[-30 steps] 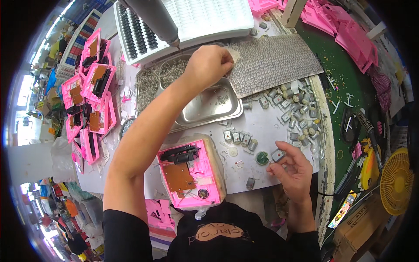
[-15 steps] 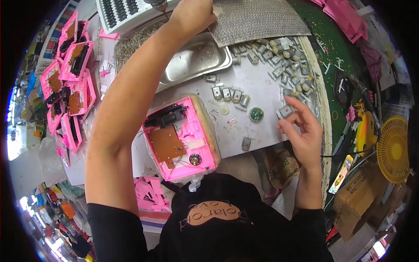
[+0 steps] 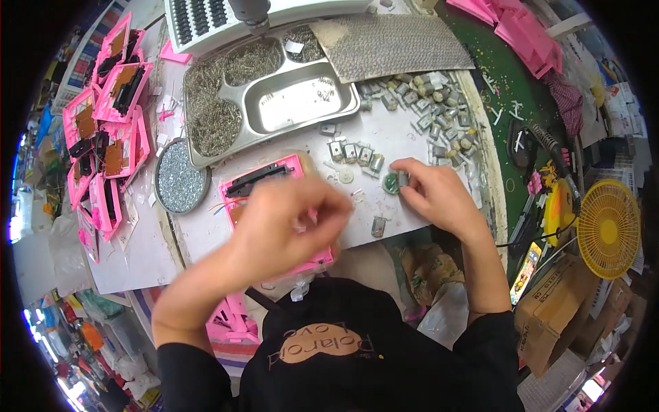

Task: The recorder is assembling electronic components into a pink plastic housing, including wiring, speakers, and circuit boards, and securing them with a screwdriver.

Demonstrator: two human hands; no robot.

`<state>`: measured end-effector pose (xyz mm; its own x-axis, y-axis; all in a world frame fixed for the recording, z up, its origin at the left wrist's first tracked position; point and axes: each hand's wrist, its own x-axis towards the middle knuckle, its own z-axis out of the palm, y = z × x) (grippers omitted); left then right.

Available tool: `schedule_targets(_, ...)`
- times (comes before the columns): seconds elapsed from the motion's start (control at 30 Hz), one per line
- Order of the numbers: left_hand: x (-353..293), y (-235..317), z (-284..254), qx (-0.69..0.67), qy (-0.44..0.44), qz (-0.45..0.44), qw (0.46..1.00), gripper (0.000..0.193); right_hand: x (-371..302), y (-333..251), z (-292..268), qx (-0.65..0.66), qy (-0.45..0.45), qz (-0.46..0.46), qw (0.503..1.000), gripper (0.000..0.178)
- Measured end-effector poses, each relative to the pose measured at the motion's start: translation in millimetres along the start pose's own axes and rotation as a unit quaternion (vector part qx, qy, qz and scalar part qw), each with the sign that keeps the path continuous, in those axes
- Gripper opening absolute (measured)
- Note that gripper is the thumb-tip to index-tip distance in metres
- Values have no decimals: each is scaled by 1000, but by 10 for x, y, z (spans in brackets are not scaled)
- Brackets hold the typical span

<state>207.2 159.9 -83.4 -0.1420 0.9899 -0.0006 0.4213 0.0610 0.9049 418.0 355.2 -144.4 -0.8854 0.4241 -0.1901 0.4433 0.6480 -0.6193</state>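
Observation:
My left hand (image 3: 285, 220) is over an open pink plastic casing (image 3: 317, 259), fingers curled and smeared by motion. What it may hold cannot be made out. Beneath it the casing shows a black part along its far side, with much of the inside hidden. My right hand (image 3: 443, 199) pinches a small silver motor (image 3: 403, 178) between thumb and fingers, right at a small round green tub (image 3: 390, 182). Just left of that lies a pale round disc (image 3: 345, 176). Several motors (image 3: 364, 156) stand in a row beyond, and a single motor (image 3: 378, 226) lies nearer me.
A metal compartment tray (image 3: 274, 134) of small springs lies beyond the casing, under a hanging power screwdriver (image 3: 251, 12). A round dish of screws (image 3: 181, 177) and stacked pink casings (image 3: 123, 96) are left. Heaped motors (image 3: 439, 113) and a yellow fan (image 3: 608, 230) are right.
My left hand has come back from the screwdriver to above the pink casing. My right hand has moved left with the motor, from beside the heap to the green tub.

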Motion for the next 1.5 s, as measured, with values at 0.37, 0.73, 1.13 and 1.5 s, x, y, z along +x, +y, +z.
schedule_targets(0.37,-767,-193,381,-177,89,-80,977,12,-31,-227,-72,211,-23,46,976,38)
schedule_targets(0.73,-738,-312,541,-245,163,-112,949,34,-184,-807,606,665,-148,69,729,48)
schedule_targets(1.13,-810,-336,471,-216,142,-109,960,35,-133,-887,571,568,-177,79,800,46)
schedule_targets(1.5,-822,-489,476,74,241,155,955,35,-78,-980,489,235,-45,-109,965,51)
